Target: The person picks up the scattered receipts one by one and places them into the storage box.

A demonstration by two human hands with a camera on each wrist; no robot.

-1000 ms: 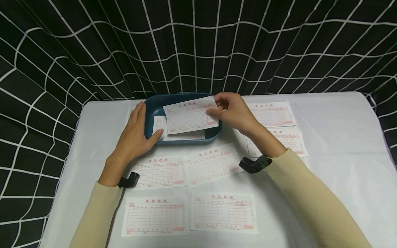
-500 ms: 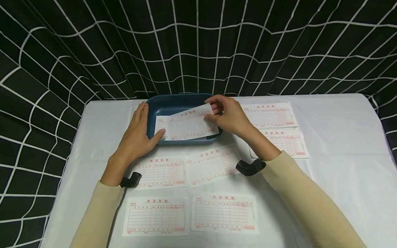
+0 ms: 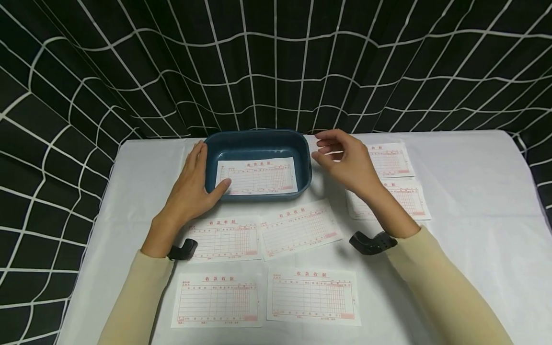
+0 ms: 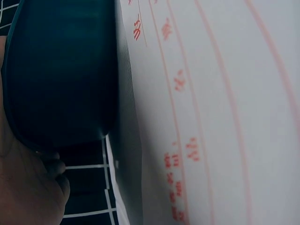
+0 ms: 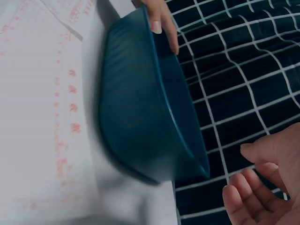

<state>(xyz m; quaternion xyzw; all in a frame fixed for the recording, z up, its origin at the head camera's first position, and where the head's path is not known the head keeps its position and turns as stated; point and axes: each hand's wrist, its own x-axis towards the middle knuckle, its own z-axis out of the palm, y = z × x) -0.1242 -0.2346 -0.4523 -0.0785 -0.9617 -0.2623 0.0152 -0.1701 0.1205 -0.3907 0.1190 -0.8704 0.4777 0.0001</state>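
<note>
In the head view, a dark blue plastic basin (image 3: 258,135) sits at the back of the table, and a white receipt slip (image 3: 263,176) with red print lies inside it. My left hand (image 3: 189,189) rests against the basin's left end, fingers fairly straight along its side and thumb reaching over the front rim. Just right of the basin hovers my right hand (image 3: 345,160), its fingers loosely bent and nothing between them. The right wrist view shows the basin's outer wall (image 5: 136,98) beside the right hand (image 5: 267,178).
On the white-covered table, two slips lie in front of the basin, a flat slip (image 3: 226,238) and a slanted slip (image 3: 299,227). Nearer are a left slip (image 3: 217,300) and a right slip (image 3: 312,295). Further slips (image 3: 392,199) lie under the right arm. A black-and-white grid curtain (image 3: 276,62) hangs behind.
My right hand has lowered a receipt slip into the basin, let go of it, and drawn back to the right. The left hand has stayed at the basin's left end.
</note>
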